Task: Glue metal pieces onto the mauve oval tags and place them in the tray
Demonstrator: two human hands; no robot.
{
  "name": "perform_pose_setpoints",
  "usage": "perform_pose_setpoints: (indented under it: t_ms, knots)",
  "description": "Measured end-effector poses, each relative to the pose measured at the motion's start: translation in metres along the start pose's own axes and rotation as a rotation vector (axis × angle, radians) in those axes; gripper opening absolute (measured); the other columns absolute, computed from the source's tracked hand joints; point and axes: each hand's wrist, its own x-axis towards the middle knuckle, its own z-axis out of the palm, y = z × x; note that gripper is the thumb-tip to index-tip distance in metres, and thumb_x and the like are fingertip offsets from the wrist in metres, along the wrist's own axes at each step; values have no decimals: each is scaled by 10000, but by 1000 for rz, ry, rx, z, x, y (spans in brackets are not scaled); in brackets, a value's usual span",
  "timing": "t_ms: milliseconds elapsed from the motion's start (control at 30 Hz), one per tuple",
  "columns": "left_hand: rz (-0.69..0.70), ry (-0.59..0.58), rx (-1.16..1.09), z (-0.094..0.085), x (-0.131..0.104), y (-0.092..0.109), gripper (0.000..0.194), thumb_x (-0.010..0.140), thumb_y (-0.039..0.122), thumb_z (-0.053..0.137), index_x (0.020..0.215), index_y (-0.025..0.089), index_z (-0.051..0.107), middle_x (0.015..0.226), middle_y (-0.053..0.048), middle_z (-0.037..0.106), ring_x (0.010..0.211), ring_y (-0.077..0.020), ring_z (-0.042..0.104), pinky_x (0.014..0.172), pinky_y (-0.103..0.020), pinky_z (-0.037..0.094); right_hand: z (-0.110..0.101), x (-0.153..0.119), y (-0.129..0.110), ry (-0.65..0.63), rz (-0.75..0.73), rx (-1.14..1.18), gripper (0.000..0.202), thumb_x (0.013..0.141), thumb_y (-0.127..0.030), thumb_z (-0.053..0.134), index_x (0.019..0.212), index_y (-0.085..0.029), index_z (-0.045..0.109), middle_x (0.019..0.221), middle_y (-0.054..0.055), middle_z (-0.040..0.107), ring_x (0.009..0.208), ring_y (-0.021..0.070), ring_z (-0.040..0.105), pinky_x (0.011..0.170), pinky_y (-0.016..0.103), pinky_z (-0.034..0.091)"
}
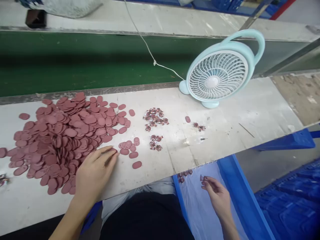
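My left hand (96, 170) rests on the white table at the right edge of a large heap of reddish-brown oval pieces (75, 133), its fingertips closed on one oval piece (113, 150). Beside them lies a small group of the same ovals (128, 145). My right hand (216, 193) is over a blue bin (240, 186) lined with clear plastic, pinching a small dark red part (203, 178). Similar small parts (183, 175) lie in the bin's far left corner. Two clusters of small shiny parts (155, 117) sit mid-table.
A light blue fan (217, 75) stands at the table's back edge, its white cord (147, 48) running up left. Near it are a lone oval (187, 119), a few shiny parts (199, 126) and a thin stick (246, 130). Blue crates (292, 196) are at the lower right.
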Motion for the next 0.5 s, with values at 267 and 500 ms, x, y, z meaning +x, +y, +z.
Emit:
perform_pose_setpoints:
  t_ms: [267,500]
  knots:
    - [-358,19,-264,-25,5,21,289,829,410,700,1080,268,721,1191,-18,721,779,-207,668,801,-381,559,44,-3,81,-140,9,-258,220,929,-334,662,1046,-147,677,1003,51,716,891,192,695,822,404,583]
    - [-424,35,-841,-20,-6,31,210,780,292,772,979,229,759,1101,-42,734,987,-254,686,864,-390,594,56,-3,101,-124,-34,-370,276,965,-349,615,1160,-154,623,1053,54,684,886,186,683,790,384,587]
